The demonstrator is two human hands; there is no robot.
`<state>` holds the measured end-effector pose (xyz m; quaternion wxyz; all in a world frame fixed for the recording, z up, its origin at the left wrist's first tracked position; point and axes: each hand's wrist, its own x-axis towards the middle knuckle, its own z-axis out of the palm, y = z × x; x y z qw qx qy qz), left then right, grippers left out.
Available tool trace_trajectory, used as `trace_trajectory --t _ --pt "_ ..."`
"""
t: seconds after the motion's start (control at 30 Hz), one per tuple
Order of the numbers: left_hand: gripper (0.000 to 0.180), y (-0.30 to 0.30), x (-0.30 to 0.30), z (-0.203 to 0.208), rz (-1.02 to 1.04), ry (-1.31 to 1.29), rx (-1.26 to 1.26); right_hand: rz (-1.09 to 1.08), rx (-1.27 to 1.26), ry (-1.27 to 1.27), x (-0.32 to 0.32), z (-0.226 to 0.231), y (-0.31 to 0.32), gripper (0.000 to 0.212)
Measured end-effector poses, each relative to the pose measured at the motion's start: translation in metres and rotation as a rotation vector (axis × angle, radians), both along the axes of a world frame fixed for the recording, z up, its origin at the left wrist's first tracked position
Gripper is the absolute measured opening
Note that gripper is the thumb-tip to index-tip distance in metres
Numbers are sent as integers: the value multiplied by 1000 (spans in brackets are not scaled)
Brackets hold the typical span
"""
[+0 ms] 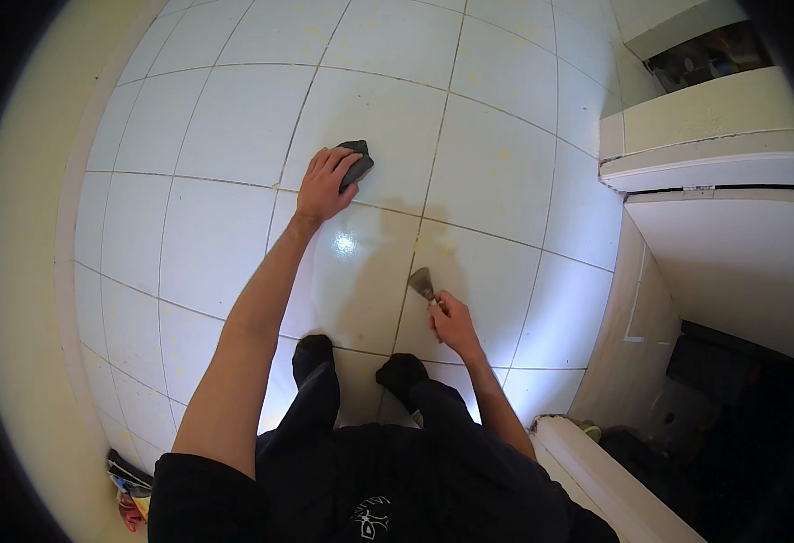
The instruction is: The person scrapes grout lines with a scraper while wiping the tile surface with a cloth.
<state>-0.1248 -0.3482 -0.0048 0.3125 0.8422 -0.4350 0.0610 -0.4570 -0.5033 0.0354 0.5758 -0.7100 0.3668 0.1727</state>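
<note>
On the white tiled floor (pixel 234 127), my left hand (pixel 327 185) presses a dark grey cloth (pixel 357 167) down, its fingers closed over the near side of it. The cloth looks bunched up, and part of it is hidden under the hand. My right hand (pixel 454 322) grips the handle of a putty knife (pixel 422 283) in front of my right foot. The metal blade points forward and a little left; whether it touches the tile cannot be made out. Small yellow specks (pixel 503 156) dot several tiles, mostly ahead and to the right.
My feet in dark socks (pixel 313 355) stand close behind the hands. A cream wall (pixel 35 235) runs along the left. At the right are a pale ledge (pixel 713 167) and a dark opening (pixel 732 398). Colourful items (pixel 132 498) lie at the lower left corner.
</note>
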Motion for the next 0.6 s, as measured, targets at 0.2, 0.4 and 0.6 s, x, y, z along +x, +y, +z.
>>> trace_trajectory --t 0.2,0.4,0.6 --pt "56 3 2 0 3 -26 10 118 -463 -113 34 -6 -10 21" --pt "55 1 2 -2 14 -22 13 377 -664 -11 55 -3 -5 40" --pt "55 1 2 0 14 -24 2 327 -549 19 71 -16 -1 47"
